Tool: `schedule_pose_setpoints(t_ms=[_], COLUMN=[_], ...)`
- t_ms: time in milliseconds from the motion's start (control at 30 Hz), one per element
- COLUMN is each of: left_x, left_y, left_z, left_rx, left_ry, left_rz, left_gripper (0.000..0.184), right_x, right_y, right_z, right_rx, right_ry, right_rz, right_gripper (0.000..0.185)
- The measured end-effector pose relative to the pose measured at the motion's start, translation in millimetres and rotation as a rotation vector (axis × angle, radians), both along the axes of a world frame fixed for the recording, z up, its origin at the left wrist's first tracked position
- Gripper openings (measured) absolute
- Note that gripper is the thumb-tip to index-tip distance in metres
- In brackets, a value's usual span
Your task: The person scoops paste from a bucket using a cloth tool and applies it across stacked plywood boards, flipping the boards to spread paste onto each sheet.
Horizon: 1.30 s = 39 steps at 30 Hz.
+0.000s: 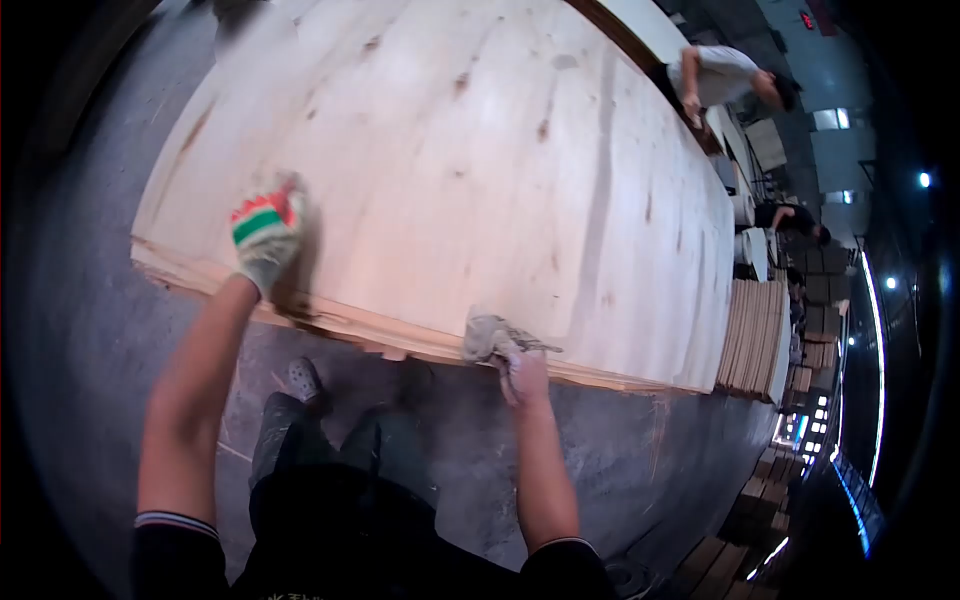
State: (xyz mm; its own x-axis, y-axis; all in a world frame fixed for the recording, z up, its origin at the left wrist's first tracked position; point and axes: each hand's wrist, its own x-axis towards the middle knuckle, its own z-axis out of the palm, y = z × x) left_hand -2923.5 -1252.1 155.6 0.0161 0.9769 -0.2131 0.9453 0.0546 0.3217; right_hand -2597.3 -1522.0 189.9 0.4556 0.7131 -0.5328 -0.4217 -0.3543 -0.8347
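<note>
A broad sheet of pale wood veneer (pixel 430 170), marked with knots and brown streaks, tops a stack of thin sheets in front of me. My left hand (pixel 268 228), in a white work glove with green and red bands, is over the sheet's near left part; motion smears its fingers, and I cannot tell whether they touch the wood. At the near edge, my right hand (pixel 512 358) looks closed, with a greyish, stained covering or cloth about the fingers. A thin, dark, flat piece sticks out rightward from it, too unclear to name.
Layered, uneven sheet edges (pixel 390 343) run along the stack's near side, above a grey floor (pixel 400 400). Beyond the far side a person (pixel 722 78) bends over another stack; a second person (pixel 795 218) is farther off. Stacked boards (pixel 752 335) stand at right.
</note>
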Motion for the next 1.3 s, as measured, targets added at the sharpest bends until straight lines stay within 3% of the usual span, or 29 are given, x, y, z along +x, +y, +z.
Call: schedule_pose_setpoints(t_ms=[67,133,167,233,300,367,433,533,600,667,700,767,900,967,1033,1100,1200,1267,1300], left_x=[-84,-154,-188,-220,-232,-231,-228,-232,-237,-243,-242,-241,-250,-249,-252,-254,-280,-324,-357], left_y=[61,105,123,155,186,194,197,206,207,206,207,212,220,207,204,204,200,203,199], left_z=[-51,-51,-51,-54,-45,-55,-37,-41,-55,-67,-68,-57,-36,-42,-51,-52,-61,-51,-53], left_rx=[0.481,0.590,0.499,0.358,0.004,0.121,0.050,0.108,0.151,0.186,0.229,0.174,0.095,0.080,0.104,0.111,0.070,-0.151,-0.247], left_ry=[0.158,0.353,0.519,0.469,-0.191,-0.078,-0.158,-0.069,-0.031,0.054,0.039,0.049,0.001,-0.016,-0.042,-0.072,-0.138,-1.062,-1.099], left_rz=[0.067,0.190,0.206,0.351,0.563,0.602,0.619,0.586,0.601,0.543,0.514,0.454,0.491,0.507,0.462,0.517,0.446,0.296,0.261], left_gripper=[0.043,0.047,0.052,0.054,0.055,0.056,0.055,0.050,0.048,0.044,0.042,0.041,0.042,0.045,0.048,0.048,0.046,0.047,0.046], right_x=[-20,-48,-65,-86,-96,-126,-154,-183,-188,-152,-161,-194,-209,-223,-226,-268,-340,-378,-402], right_y=[31,64,85,143,219,326,432,591,689,797,806,812,776,721,656,571,437,348,308], right_z=[14,38,53,73,78,78,67,32,-5,-99,-80,-21,-3,0,-24,-29,-33,-47,-49], right_rx=[-0.030,-0.017,-0.004,0.012,-0.026,0.124,0.247,0.363,0.309,-0.086,-0.089,-0.338,-0.103,-0.016,-0.013,0.071,-0.016,-0.004,0.016], right_ry=[-0.179,-0.175,-0.175,-0.233,-0.627,-0.455,-0.291,0.058,0.021,-0.770,-0.779,-1.509,-1.433,-0.867,-1.133,-1.237,-1.419,-1.451,-1.440], right_rz=[0.001,-0.008,-0.022,0.021,0.274,0.225,0.200,0.113,0.061,0.061,0.061,0.318,0.557,0.695,0.842,0.879,1.031,0.987,0.922], right_gripper=[0.029,0.027,0.025,0.024,0.022,0.022,0.023,0.023,0.023,0.025,0.025,0.027,0.024,0.024,0.025,0.023,0.024,0.025,0.024])
